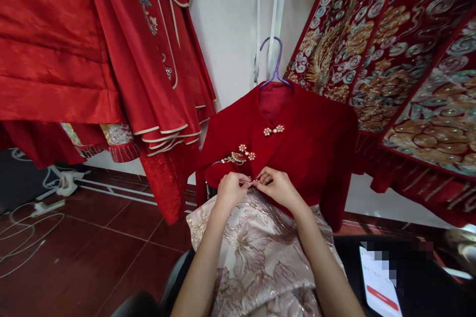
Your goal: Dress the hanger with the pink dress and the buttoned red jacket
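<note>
A dark red jacket (312, 128) hangs in front of me on a purple hanger (277, 66). A pearl flower clasp (274, 130) sits at its collar, and a second flower clasp (247, 152) lies lower, beside a beaded bird-like ornament (235, 158). At the jacket's lower front edge, my left hand (232, 190) and my right hand (278, 189) meet with fingertips pinched. Between them shows a small beaded clasp (254, 182), partly hidden by the fingers. Beneath my hands, a pale cloth with a metallic flower pattern (256, 252) covers my lap.
Red garments with pale piping (156, 59) hang at left, and heavily embroidered red garments (394, 59) at right. A white rack pole (275, 4) stands behind the jacket. White cables (29, 227) lie on the tiled floor. A phone (377, 277) rests on a black surface at right.
</note>
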### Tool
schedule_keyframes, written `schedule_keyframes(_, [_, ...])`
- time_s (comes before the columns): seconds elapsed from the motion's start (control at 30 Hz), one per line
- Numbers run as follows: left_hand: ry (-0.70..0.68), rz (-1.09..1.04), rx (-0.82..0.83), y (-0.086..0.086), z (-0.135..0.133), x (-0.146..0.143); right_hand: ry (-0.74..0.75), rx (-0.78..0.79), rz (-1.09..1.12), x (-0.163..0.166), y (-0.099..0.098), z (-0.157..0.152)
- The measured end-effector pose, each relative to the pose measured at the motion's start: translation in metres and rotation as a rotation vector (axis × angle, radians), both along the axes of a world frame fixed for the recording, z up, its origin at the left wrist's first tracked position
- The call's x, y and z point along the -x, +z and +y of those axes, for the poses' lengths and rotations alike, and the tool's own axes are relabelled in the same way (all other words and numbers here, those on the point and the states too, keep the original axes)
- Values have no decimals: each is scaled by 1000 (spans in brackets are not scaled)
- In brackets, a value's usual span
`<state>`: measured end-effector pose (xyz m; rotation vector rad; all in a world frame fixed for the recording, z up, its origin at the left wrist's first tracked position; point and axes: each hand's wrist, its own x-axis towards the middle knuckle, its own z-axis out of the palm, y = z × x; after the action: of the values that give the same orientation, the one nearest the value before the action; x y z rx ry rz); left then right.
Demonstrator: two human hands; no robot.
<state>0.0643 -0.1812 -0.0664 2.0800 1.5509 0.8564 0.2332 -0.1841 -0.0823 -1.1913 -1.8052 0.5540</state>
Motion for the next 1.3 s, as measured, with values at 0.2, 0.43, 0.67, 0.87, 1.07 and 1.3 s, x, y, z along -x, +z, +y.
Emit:
schedule_keyframes(0.2, [-24, -13, 3, -1, 1, 2, 50, 31, 0, -2, 1, -1])
schedule_keyframes(0.43, [-25, -29, 41, -2, 4, 1, -5, -30, -62, -2, -5, 4])
schedule_keyframes(0.67, [-34, -33, 70, 2, 5, 2, -14, -58, -84, 0, -11, 10])
schedule_keyframes(0.87, [-122, -116, 57, -8, 11, 7, 159, 130, -210, -23, -9, 3])
schedule_keyframes(1.07, [-118, -170, 6, -11, 9, 6, -11, 431, -312, -61, 5, -24])
schedule_keyframes(1.3, [-66, -165, -83, -14, 8, 2, 45, 416, -225, -70, 23, -46])
